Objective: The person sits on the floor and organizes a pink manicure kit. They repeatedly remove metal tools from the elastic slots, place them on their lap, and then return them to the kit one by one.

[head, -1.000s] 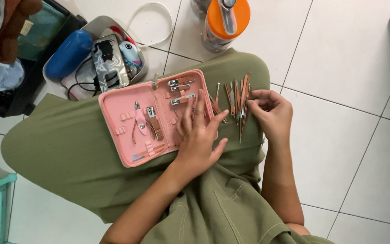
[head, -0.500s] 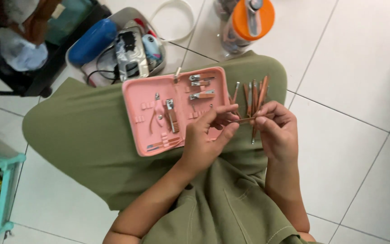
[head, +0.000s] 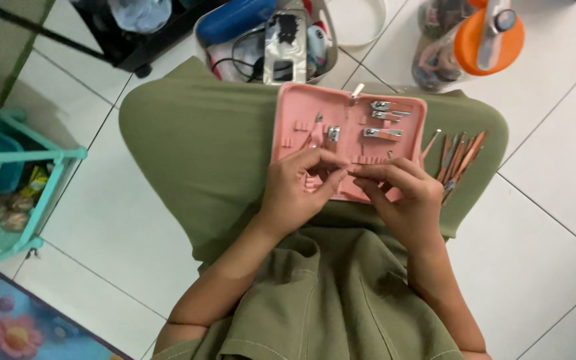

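An open pink manicure case (head: 293, 107) lies on my lap, which is covered in olive green cloth. Nail clippers (head: 381, 120) and small nippers (head: 318, 130) sit in its loops. My left hand (head: 298, 190) and my right hand (head: 405, 200) meet over the case's near edge. Their fingertips pinch a thin metal tool (head: 349, 175), mostly hidden by the fingers. Several rose-gold tools (head: 458, 157) lie loose on the cloth just right of the case.
On the white tiled floor beyond my knees stand an open bag (head: 261, 33) with a blue item and cables, and a clear bottle with an orange lid (head: 481, 40). A teal rack (head: 8, 173) stands at the left, with a colourful mat (head: 15, 327) at the bottom left.
Both hands have moved left, from the loose tools beside the case to the case's near edge, with a thin tool between the fingertips. The camera view has shifted too.
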